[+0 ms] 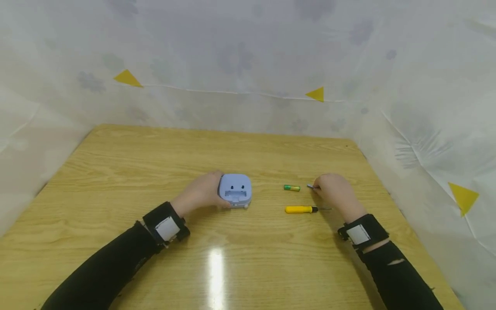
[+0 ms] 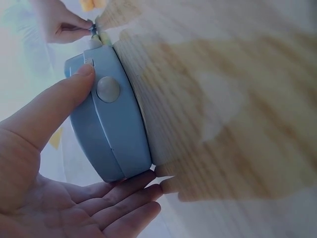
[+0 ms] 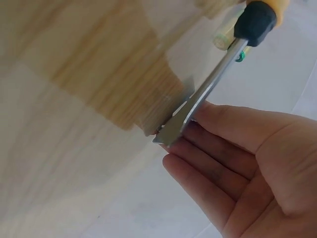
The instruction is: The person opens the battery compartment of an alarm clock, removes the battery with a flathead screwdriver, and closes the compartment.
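A light-blue rounded plastic device [image 1: 235, 193] lies on the table with its battery compartment facing up. My left hand [image 1: 205, 191] grips its left side. In the left wrist view the thumb [image 2: 81, 79] presses the casing beside a round pale knob [image 2: 108, 89], and the fingers curve under the opposite edge. My right hand [image 1: 336, 193] pinches a small grey piece [image 1: 311, 186] low over the table. Its kind cannot be told, since the fingertips hide most of it. A green and gold battery [image 1: 292, 187] lies left of this hand. A yellow-handled screwdriver [image 1: 301, 209] is nearer me, its flat blade [image 3: 174, 129] crossing before the right fingers.
The wooden table [image 1: 217, 150] has a pale plastic sheet [image 1: 232, 51] behind it and at both sides, with yellow triangles [image 1: 128, 78] stuck on it. Both wrists carry black straps [image 1: 164, 224]. A bright light reflection shows on the near tabletop.
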A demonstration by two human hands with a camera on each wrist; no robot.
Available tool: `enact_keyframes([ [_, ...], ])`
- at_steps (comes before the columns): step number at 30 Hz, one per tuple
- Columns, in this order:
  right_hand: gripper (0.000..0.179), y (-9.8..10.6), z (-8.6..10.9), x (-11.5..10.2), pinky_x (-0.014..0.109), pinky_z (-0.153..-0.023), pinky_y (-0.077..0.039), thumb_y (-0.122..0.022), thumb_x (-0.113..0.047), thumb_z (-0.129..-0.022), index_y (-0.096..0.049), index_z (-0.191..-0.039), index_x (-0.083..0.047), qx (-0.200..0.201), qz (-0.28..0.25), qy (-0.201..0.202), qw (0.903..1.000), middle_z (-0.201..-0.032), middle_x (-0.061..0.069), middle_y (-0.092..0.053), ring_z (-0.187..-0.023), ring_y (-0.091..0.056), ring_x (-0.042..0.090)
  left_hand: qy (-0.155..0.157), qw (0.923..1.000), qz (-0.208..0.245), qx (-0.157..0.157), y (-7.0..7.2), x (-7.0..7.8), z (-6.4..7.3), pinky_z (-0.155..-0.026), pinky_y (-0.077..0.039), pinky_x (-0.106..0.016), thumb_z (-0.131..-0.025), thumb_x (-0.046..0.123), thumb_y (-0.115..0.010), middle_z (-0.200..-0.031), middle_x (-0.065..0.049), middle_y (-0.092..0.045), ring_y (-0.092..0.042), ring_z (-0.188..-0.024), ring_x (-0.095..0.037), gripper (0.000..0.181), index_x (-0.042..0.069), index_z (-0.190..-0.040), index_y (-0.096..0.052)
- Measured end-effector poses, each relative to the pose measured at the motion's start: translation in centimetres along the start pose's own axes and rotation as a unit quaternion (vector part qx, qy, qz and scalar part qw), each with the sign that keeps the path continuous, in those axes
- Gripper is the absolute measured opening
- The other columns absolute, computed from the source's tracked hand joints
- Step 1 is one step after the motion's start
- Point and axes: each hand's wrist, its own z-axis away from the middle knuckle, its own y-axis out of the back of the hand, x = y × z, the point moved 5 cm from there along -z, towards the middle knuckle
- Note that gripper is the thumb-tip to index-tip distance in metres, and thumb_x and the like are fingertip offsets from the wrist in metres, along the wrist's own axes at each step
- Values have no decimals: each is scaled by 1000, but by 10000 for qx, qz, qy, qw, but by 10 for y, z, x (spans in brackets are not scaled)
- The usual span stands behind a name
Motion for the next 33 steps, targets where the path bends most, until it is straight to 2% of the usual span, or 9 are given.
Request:
enact_keyframes([
  [7,6,1,1,2,38,-67,-62,-80,-9,-94,-84,-92,-4,10,-24,-3,10000,-88,11,-80,-72,-69,19,-18,10000,-30,-5,1,3,0,-112,-55,-53,-75,34,-98,-141,-23,-65,-66,-128,-39,97,-6,-149,-49],
  [13,8,1,3,4,44,-74,-65,-79,-9,-94,-84,-97,-3,152,-41,51,9999,-94,14,-81,-81,-75,28,-48,10000,-74,11,1,3,-1,-111,-55,-52,-75,35,-98,-140,-23,-65,-66,-127,-38,97,-5,-148,-50],
  [16,12,3,4,3,43,-69,-63,-77,-11,-97,-84,-94,-3,325,-108,40,9994,-88,13,-80,-73,-72,24,-38,10000,-78,2,1,2,0,-111,-56,-52,-75,35,-98,-140,-23,-66,-67,-127,-38,97,-5,-148,-50],
  [18,17,5,4,1,37,-63,-57,-76,-15,-99,-82,-86,-4,506,-110,57,9986,-79,10,-75,-64,-64,20,-29,10000,-73,1,1,2,0,-111,-56,-52,-75,35,-98,-140,-23,-66,-67,-126,-38,97,-5,-148,-50],
  [20,26,8,3,-4,32,-57,-46,-75,-16,-100,-76,-76,-7,698,-88,114,9975,-69,6,-64,-58,-52,16,-23,10000,-69,6,1,2,1,-111,-56,-52,-75,35,-98,-140,-23,-65,-66,-127,-38,97,-5,-148,-50],
  [23,34,14,3,-13,28,-57,-31,-75,-14,-99,-64,-67,-11,986,41,260,9948,-63,2,-46,-58,-37,14,-22,10000,-77,18,2,2,2,-112,-55,-52,-75,35,-98,-141,-23,-65,-66,-127,-38,97,-5,-149,-49],
  [25,34,17,3,-20,28,-58,-27,-75,-9,-98,-61,-67,-11,1163,131,421,9922,-63,2,-41,-60,-33,15,-21,9999,-108,17,3,2,2,-112,-55,-52,-76,35,-98,-141,-23,-65,-66,-128,-38,97,-5,-149,-49],
  [30,16,22,4,-33,27,-53,-41,-79,-6,-94,-76,-79,-8,1537,217,722,9852,-66,4,-57,-57,-43,13,-5,9998,-182,3,3,2,2,-112,-55,-52,-76,36,-97,-142,-23,-65,-66,-128,-38,97,-5,-149,-49],
  [33,8,24,4,-39,30,-54,-53,-81,-7,-93,-80,-85,-7,1635,175,821,9830,-71,5,-66,-58,-56,15,8,9999,-162,-8,3,2,2,-113,-54,-52,-77,36,-97,-143,-23,-64,-65,-129,-38,97,-5,-150,-49],
])
